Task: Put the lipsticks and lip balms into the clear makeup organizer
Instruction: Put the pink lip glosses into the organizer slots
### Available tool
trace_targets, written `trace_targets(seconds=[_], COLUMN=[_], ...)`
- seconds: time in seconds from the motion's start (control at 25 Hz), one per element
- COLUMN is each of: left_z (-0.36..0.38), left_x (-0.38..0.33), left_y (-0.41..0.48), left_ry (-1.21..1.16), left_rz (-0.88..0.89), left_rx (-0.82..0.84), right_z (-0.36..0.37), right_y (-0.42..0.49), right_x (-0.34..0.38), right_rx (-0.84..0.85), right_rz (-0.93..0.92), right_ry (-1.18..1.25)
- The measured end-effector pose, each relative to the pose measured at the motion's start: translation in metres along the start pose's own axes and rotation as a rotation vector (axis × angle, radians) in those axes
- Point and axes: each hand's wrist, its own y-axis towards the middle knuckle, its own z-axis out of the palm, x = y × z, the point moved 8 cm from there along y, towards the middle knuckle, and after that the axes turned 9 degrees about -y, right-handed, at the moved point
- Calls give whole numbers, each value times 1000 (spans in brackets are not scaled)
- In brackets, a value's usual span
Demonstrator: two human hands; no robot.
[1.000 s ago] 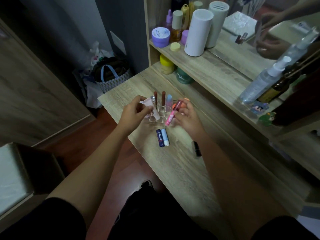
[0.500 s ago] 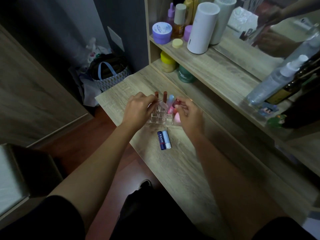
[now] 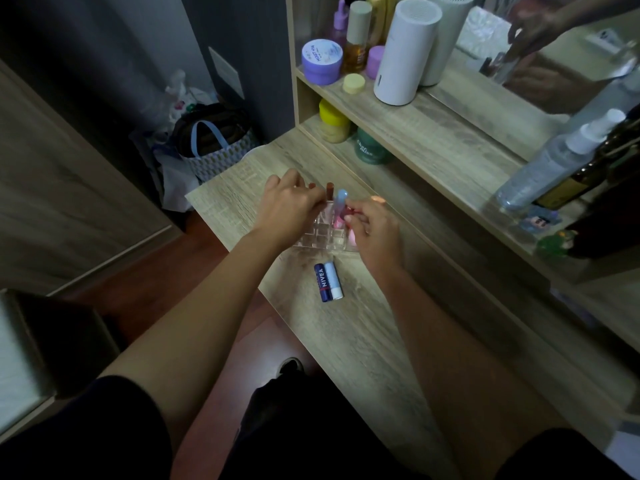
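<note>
The clear makeup organizer (image 3: 313, 239) stands on the wooden desk (image 3: 349, 334). Two brown lipsticks (image 3: 329, 189) and a light-blue-capped tube (image 3: 341, 201) stand upright in its back cells. My left hand (image 3: 287, 211) is over its left side with fingers pinched down; the pale pink tube it carried is hidden under them. My right hand (image 3: 375, 232) pinches the top of a pink lipstick (image 3: 338, 222) that sits in a right-hand cell. A dark blue Nivea lip balm (image 3: 322, 282) and a light blue and white balm (image 3: 334, 280) lie side by side just in front of the organizer.
The shelf (image 3: 433, 126) above the desk holds a white cylinder (image 3: 403, 53), purple jar (image 3: 321, 62), bottles and a spray bottle (image 3: 550, 164). Yellow (image 3: 333, 121) and green (image 3: 369, 148) jars sit beneath it. A mirror (image 3: 519, 64) stands behind. A tote bag (image 3: 214, 147) is on the floor at left.
Both hands have dropped onto the organizer. The pink lipstick went from tilted in my right hand to standing in a cell, and the pale tube in my left hand went down out of sight.
</note>
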Motion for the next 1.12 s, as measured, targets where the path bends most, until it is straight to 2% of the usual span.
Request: trace_targets(seconds=[0.24,0.4,0.68,1.12], left_z=[-1,3,20,21], left_x=[1,-2,8,5], left_y=[2,1,9,12], left_ry=[50,77,92,110], left_rz=[16,52,-85,-86], left_rx=[51,81,140,156], right_z=[6,9,13,10], right_y=[-1,0,3,2], right_x=[2,-2,-4,0], right_rx=[7,29,43,22], right_rz=[-35,16,83,88], right_ry=[-5,-18,15,35])
